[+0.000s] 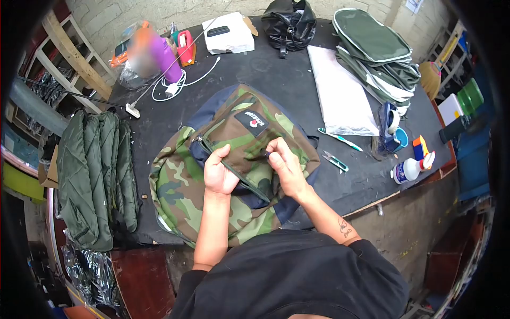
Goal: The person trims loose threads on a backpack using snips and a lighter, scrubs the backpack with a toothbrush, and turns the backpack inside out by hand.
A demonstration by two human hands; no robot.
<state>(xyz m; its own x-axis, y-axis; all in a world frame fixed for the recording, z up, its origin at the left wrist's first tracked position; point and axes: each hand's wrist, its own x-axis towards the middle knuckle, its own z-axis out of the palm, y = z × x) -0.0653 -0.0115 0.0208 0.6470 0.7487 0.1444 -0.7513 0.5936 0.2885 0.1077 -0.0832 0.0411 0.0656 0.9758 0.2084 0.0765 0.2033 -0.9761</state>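
Note:
A camouflage backpack [178,181] with dark blue panels lies on the black table in front of me. Its front pocket carries a black label patch [252,123], and the pocket's zippered edge gapes toward me. At the left end of that edge, my left hand [219,174] grips the pocket cloth; the thumb is up and the other fingers are partly hidden. My right hand [287,169] is over the right side of the pocket, thumb and forefinger pinched on a small dark bit [266,153] too small to name.
Thread snips [336,161], a toothbrush [340,139] and a spray bottle [408,170] lie or stand to the right. Green quilted pieces [93,181] hang over the left edge. Farther back are a purple bottle [166,61], a white cable [183,84], a black bag [289,26] and stacked green panels [372,37].

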